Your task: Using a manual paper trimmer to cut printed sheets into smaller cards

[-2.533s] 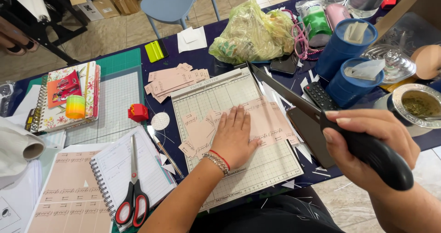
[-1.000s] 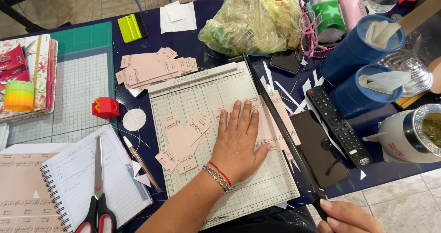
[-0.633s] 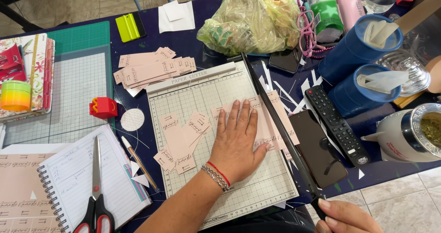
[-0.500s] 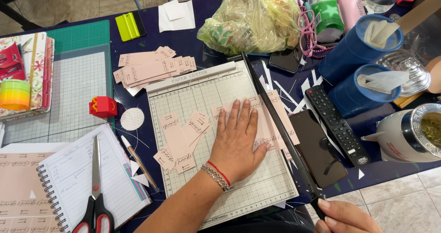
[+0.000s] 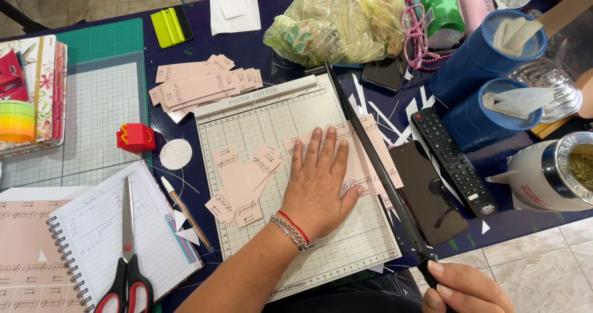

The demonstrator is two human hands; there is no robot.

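Here the left hand (image 5: 321, 186) lies flat, fingers spread, pinning a pink sheet (image 5: 364, 165) on the cutter (image 5: 272, 121), hiding most of it. At five o'clock the right hand (image 5: 466, 288), partly cut off, grips the blade (image 5: 370, 158) handle.

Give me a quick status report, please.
Left hand flat on pink card. Right hand grips cutter handle, blade down. Cut tags beside.

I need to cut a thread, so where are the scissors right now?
In the head view, the scissors lie at the lower left on the open spiral notebook, blades pointing away from the person, left of the paper cutter.
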